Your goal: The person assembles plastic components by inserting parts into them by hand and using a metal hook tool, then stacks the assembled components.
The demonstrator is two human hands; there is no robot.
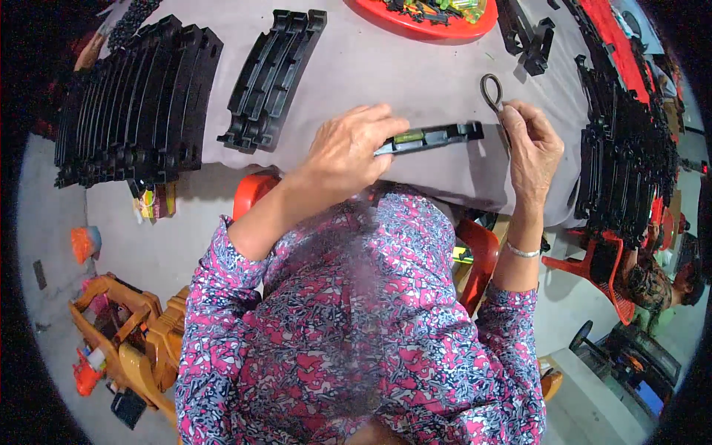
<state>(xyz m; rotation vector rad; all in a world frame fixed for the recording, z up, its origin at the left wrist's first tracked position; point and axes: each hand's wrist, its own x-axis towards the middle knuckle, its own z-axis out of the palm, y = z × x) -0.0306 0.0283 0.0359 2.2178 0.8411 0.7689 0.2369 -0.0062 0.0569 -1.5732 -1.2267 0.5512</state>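
Observation:
My left hand (348, 144) is closed round one end of a black plastic spirit level body (449, 136), held over the near edge of the grey-covered table (356, 70). A yellow-green vial (409, 137) shows in it, close to my fingers. To the right, my right hand (532, 141) pinches a slim tool with a dark looped end (491, 90). The loop points away from me, and the tool's lower part runs down along my palm, partly hidden. The tool and the level body are apart. A few similar black bodies (274, 78) lie side by side left of my hands.
A long row of black bodies (137, 104) fills the table's left side. More are piled at the right edge (619, 163). A red tray (423, 30) of small coloured parts stands at the back, beside loose black pieces (535, 48). Another person (660, 289) is at far right.

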